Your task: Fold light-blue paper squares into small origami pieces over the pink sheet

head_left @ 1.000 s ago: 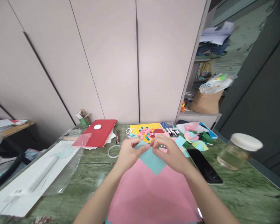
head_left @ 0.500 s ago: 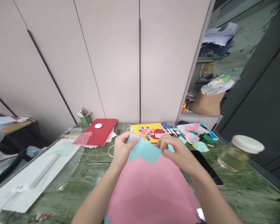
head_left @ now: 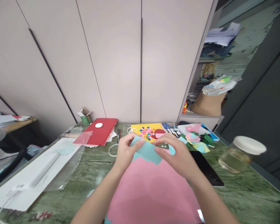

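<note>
A light blue piece of paper is held up between both hands, above a large pink sheet. My left hand pinches its upper left part between thumb and fingers. At its right side, the thumb and index finger of my right hand close on the paper's upper edge. The paper's lower edge looks jagged and overlaps the top of the pink sheet. Behind the hands, a yellow sheet bears small pink, blue and yellow pieces.
A red folder lies back left, near white scissors. Folded coloured papers are back right. A black tablet and a lidded glass jar stand right. A plastic sleeve covers white paper at left.
My right hand has moved its thumb and index finger left along the blue paper, which now looks more tilted. The view has shifted slightly.
</note>
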Motion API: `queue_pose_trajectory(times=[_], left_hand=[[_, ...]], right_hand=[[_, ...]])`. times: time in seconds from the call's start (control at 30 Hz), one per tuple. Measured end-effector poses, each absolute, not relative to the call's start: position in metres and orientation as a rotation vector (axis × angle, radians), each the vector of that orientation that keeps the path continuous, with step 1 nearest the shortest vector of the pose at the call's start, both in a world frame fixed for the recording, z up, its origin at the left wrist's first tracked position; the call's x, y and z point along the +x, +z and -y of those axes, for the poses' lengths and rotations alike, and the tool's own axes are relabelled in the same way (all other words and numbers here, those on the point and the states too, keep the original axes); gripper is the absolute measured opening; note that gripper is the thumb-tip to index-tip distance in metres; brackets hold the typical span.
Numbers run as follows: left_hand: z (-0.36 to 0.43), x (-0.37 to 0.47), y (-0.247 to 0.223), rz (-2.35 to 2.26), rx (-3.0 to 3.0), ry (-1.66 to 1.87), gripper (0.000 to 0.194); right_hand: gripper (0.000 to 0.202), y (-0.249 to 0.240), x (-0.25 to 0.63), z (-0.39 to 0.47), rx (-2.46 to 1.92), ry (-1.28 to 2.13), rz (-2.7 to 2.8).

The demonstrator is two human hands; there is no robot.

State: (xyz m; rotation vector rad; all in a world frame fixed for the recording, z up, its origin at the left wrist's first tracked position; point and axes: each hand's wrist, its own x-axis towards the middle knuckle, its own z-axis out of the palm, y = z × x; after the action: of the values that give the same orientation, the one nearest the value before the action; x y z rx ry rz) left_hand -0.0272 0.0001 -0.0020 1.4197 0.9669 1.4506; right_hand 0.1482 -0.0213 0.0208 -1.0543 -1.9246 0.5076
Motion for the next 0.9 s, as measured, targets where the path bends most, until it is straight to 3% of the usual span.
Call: queue_pose_trajectory(times=[0.27,0.37,0.9], left_hand=[[0.011,-0.024,0.009,-1.028,1.897,1.232,0.004],[0.012,-0.025,0.012,-1.033,1.985,1.126,0.007],[0.003,-0.044,0.017,-0.957,1.740,1.138,0.008]], right_hand=[[0.015,0.020,0.145,0.021,-1.063,0.469,2.005],[0.015,0.020,0.146,0.020,-1.048,0.487,2.063],[0.017,0.030,0.163,0.023,-1.046,0.636,2.146]])
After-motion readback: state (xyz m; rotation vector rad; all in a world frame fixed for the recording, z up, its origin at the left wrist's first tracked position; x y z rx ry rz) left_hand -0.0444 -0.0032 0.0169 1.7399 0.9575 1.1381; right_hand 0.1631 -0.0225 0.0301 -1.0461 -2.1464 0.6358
